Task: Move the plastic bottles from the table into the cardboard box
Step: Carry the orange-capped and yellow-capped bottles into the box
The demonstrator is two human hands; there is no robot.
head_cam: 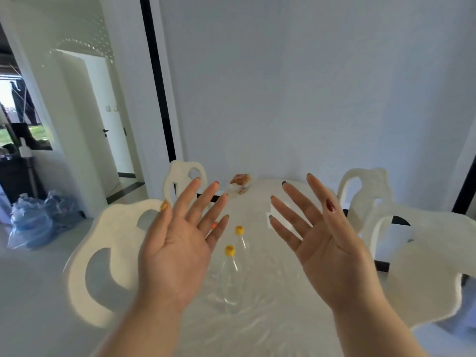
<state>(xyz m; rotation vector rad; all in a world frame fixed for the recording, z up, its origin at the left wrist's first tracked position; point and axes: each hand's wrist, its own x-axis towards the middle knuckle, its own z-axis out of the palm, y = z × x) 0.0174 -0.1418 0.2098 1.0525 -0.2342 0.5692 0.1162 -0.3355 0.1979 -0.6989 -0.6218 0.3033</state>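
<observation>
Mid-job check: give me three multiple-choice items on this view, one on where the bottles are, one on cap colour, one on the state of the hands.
1. The bottles stand
A. on the table
B. on a chair
C. on the floor

2. The two nearest bottle caps are
A. blue
B. yellow
C. white

3. Both hands are
A. gripping bottles
B. closed in fists
C. open and empty

Answers:
1 A, the near bottle and the far bottle stand on the table.
2 B, both caps show yellow.
3 C, left hand and right hand show spread palms.
</observation>
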